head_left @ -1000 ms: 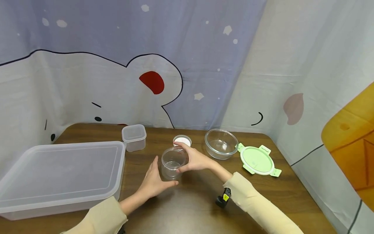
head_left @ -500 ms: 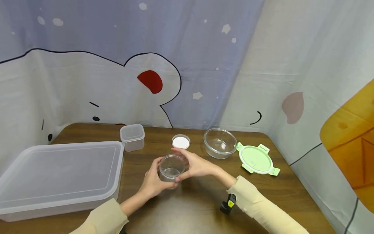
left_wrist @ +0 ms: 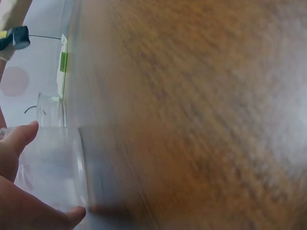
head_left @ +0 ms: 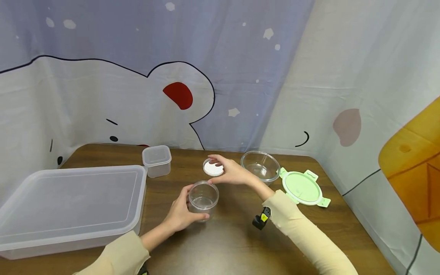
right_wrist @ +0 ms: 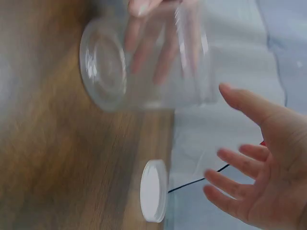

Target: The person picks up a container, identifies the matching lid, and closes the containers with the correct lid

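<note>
Worktop (head_left: 220, 252) around the jar (head_left: 203, 199): storage box (head_left: 73, 202) nine o'clock, tub (head_left: 158, 163) ten, jar lid (head_left: 211, 170) twelve, bowl (head_left: 260, 168) two, clip-lock lid (head_left: 301, 187) three.

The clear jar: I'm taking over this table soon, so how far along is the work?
Done, it seems: the big box and small box are covered. In hand: the left hand grips the open jar; the right hand, holding nothing, is near the white lid. Probably left: covering the jar and the glass bowl, with the green lid beside it.
</note>
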A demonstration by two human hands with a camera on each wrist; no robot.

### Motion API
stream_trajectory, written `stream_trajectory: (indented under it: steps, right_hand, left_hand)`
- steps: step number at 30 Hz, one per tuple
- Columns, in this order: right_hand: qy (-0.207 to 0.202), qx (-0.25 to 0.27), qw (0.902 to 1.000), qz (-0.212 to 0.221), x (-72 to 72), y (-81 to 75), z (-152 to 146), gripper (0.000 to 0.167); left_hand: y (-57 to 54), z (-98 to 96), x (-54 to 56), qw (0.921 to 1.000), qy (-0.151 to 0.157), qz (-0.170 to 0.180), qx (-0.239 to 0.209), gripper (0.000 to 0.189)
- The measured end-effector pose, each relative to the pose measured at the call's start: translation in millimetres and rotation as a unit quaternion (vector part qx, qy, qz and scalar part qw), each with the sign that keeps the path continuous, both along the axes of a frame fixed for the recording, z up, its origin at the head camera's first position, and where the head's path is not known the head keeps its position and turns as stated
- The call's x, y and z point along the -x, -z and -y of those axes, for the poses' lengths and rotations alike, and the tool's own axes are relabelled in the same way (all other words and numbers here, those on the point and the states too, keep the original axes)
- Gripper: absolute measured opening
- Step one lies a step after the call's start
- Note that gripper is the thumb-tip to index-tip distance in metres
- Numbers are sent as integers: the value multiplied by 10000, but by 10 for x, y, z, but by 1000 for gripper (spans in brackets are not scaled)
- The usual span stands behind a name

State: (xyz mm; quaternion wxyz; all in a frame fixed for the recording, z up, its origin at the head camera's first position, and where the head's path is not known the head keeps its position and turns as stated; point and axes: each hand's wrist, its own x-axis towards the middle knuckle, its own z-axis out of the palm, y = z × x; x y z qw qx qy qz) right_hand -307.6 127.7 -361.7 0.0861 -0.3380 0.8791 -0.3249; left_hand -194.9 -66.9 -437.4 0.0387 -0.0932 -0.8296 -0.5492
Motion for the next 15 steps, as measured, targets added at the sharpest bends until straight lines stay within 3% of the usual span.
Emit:
stream_trajectory:
  steps: [6, 11, 15]
  right_hand:
    - [577, -1074, 9890, -841, 263, 129, 72, 94]
    - [687, -2177, 9606, -1588, 457, 321, 152, 88]
    - [775, -2838, 9408, -1686, 563, 462, 234, 85]
  left_hand:
    - [1, 16, 1, 9999, 96, 95, -26, 92]
    - [-1, 18, 0, 9998, 148, 81, -67, 91]
    - [4, 27, 13, 9998, 171, 88, -56, 91]
